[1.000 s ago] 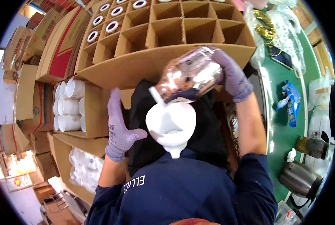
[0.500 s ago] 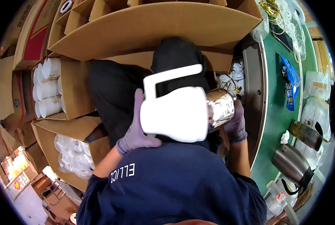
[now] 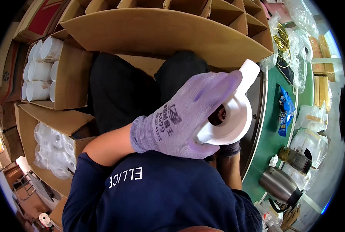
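Observation:
My left hand (image 3: 184,112), in a lilac-grey glove, grips the white plastic jug body (image 3: 244,123) by its rim. Its fingers reach across the mouth and the thumb lies along the lower edge. The jug's open round end is turned up toward me, and its white handle (image 3: 250,73) points away to the upper right. Inside the mouth shows a dark, shiny round part with reddish-brown rings (image 3: 220,116). My right hand (image 3: 230,150) is below the jug. Only its gloved wrist shows, so its fingers and grip are hidden.
Ahead stands a large divided carton (image 3: 164,33). At left are a carton of white cylinders (image 3: 39,91) and one of clear plastic-wrapped pieces (image 3: 54,150). On the green bench (image 3: 263,135) at right lie a blue packet (image 3: 285,110), a steel jug (image 3: 279,183) and a dark bottle (image 3: 295,159).
The white jug has swung from lying sideways to mouth up and moved right. My left hand has shifted over its rim. The shiny metal cylinder by my right hand no longer shows its side.

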### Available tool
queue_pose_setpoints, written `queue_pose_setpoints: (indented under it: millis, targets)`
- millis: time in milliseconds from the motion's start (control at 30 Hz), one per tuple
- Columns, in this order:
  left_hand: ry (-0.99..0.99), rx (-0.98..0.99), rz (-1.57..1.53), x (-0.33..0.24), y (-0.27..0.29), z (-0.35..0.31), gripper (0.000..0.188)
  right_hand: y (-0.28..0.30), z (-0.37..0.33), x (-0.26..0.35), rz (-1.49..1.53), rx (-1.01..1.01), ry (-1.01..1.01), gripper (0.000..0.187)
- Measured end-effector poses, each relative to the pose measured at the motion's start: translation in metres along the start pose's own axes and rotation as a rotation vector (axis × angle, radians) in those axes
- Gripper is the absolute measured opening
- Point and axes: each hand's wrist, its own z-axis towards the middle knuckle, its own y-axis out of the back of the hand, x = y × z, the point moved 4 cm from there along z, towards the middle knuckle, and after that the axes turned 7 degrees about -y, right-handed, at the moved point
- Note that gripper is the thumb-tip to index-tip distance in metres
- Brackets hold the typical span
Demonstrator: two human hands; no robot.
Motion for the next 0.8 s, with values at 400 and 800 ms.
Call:
queue_pose_setpoints:
  millis: [400,800]
  targets:
    - [-0.049,-0.072,-0.034,0.007,0.014,-0.006,0.113,-0.009,-0.004,0.027,-0.014,-0.077,0.068,0.049]
    - [-0.156,-0.318,-0.079,0.021,0.016,-0.041,0.105,-0.011,0.009,0.048,-0.125,-0.028,0.042,0.051]
